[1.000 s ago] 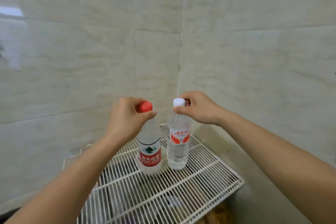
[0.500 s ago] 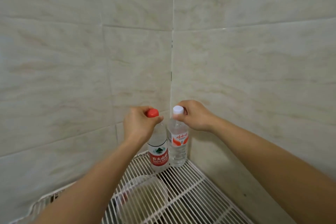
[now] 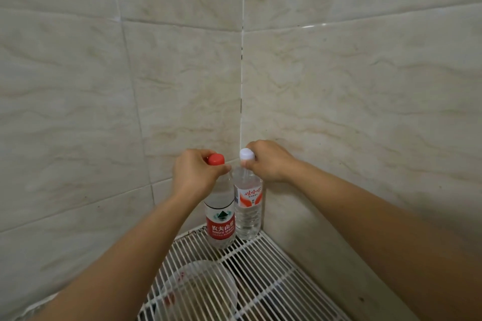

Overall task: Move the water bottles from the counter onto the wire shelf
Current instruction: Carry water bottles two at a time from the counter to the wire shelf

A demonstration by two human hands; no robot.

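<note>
Both bottles basically on the shelf now

Left hand [image 3: 194, 173] grips the red-capped bottle [image 3: 220, 219], right hand [image 3: 268, 161] the white-capped bottle [image 3: 247, 212]; both stand in the wire shelf [image 3: 263, 273] corner, lower middle. Just letting go left, I'd say.

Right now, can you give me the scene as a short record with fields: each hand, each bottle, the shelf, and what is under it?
left hand: closed around the neck of the red-capped bottle
right hand: closed on the top of the white-capped bottle
bottles: upright, side by side, in the back corner
wire shelf: white, against the tiled walls
under shelf: clear round container
task state: both bottles on the shelf, not yet released
</note>
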